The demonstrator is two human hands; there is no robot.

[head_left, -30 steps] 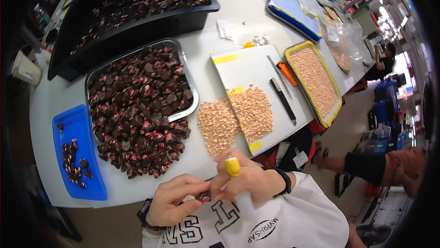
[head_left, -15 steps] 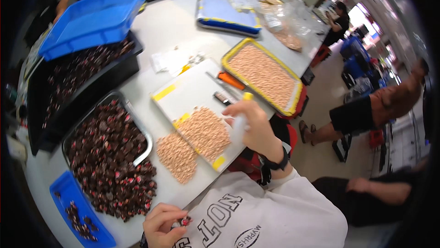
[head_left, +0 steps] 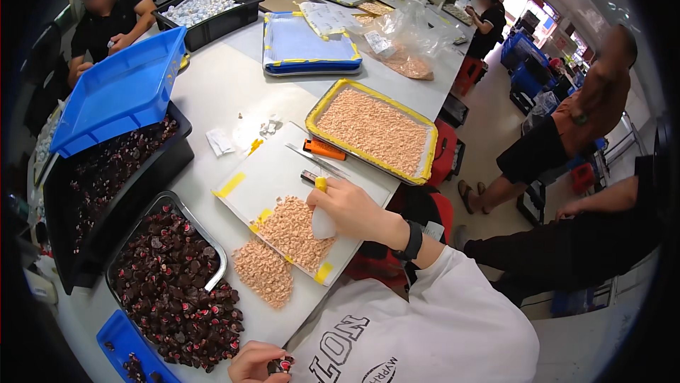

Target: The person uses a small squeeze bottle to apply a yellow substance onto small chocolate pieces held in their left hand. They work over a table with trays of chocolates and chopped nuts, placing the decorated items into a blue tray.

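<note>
My right hand [head_left: 358, 209] is closed around a small white squeeze bottle [head_left: 323, 225] with a yellow cap [head_left: 321, 183], its white body pointing down at the edge of a heap of peach-coloured bits [head_left: 292, 231]. That heap lies on a white board [head_left: 273, 170] with yellow tape, and a second heap [head_left: 263, 275] spills onto the table beside it. At the lower edge, the fingers of my left hand [head_left: 255, 360] pinch a small dark piece [head_left: 282, 364] with red and white on it. Many similar dark pieces [head_left: 173, 280] fill and overflow a metal tray [head_left: 221, 259] nearby.
A yellow-edged tray [head_left: 432, 149] of peach bits overlaps the board's far side, by an orange-handled knife [head_left: 325, 149]. At left, a blue tray [head_left: 117, 110] rests on a black bin [head_left: 173, 160]. A shallow blue tray [head_left: 113, 326] stands front left. People sit and stand around the table.
My right hand has brought the bottle leftward to the peach heap. My left hand still pinches the dark piece. The whole view has shifted and tilted.
</note>
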